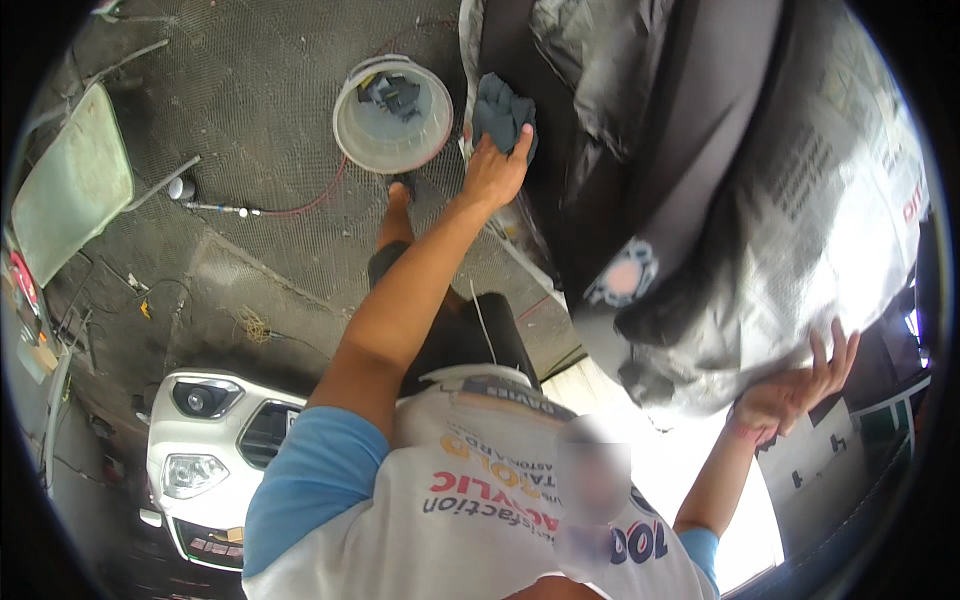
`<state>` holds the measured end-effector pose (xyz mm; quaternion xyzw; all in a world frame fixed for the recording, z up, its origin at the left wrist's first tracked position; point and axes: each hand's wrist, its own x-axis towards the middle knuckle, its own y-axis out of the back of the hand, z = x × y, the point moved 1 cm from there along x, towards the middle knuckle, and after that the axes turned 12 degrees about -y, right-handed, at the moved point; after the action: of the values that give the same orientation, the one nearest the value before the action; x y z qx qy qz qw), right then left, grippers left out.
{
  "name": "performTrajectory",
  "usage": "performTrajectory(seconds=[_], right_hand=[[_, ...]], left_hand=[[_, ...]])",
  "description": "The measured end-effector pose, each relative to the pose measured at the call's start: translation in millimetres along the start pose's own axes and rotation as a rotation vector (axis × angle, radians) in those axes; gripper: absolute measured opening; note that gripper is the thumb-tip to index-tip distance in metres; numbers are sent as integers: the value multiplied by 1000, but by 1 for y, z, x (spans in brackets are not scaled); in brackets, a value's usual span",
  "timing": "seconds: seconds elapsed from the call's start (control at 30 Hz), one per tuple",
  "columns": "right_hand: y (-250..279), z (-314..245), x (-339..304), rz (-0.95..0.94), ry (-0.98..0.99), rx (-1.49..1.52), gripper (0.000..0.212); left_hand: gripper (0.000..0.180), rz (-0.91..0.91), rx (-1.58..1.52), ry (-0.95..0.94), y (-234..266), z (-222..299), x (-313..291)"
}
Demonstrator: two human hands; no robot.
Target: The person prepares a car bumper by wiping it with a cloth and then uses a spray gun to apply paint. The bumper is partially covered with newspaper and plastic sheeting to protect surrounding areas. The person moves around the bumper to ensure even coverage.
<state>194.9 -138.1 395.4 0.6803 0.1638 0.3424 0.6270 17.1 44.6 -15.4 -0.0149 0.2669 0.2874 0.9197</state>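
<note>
My left hand (498, 170) reaches forward and is closed on a crumpled dark grey cloth (503, 108). It holds the cloth at the side of a dark grey vehicle body panel (690, 150). Newspaper sheeting (810, 210) and crinkled film drape much of that vehicle. Lower on the dark panel is a pale patch with a pinkish middle (625, 273). My right hand (795, 390) is at the lower right edge of the newspaper sheeting, fingers spread and nothing in its grasp; whether it presses on the sheeting I cannot tell.
A white bucket (420, 150) with grey pieces inside stands on the textured floor left of my left hand. A thin red hose (310, 207) runs from a fitting past the bucket. A pale green panel (80, 190) leans far left; a white car (205, 460) stands lower left.
</note>
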Motion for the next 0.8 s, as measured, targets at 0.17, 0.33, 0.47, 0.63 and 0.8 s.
performTrajectory(seconds=[0.17, 0.33, 0.47, 0.63, 0.8], right_hand=[[-3, 7, 6, 4, 71, 18, 120], [-5, -13, 10, 69, 166, -49, 109], [-3, -9, 9, 128, 177, 47, 105], [-5, 5, 5, 285, 258, 187, 90], [33, 10, -35, 440, 377, 283, 83]], left_hand=[[64, -100, 9, -51, -4, 29, -57], [68, -126, 8, -92, -20, 40, -122], [74, -86, -51, -189, -43, 44, -172], [82, -126, -130, -102, -74, 49, -240], [79, -44, 17, -369, -109, 45, -297]])
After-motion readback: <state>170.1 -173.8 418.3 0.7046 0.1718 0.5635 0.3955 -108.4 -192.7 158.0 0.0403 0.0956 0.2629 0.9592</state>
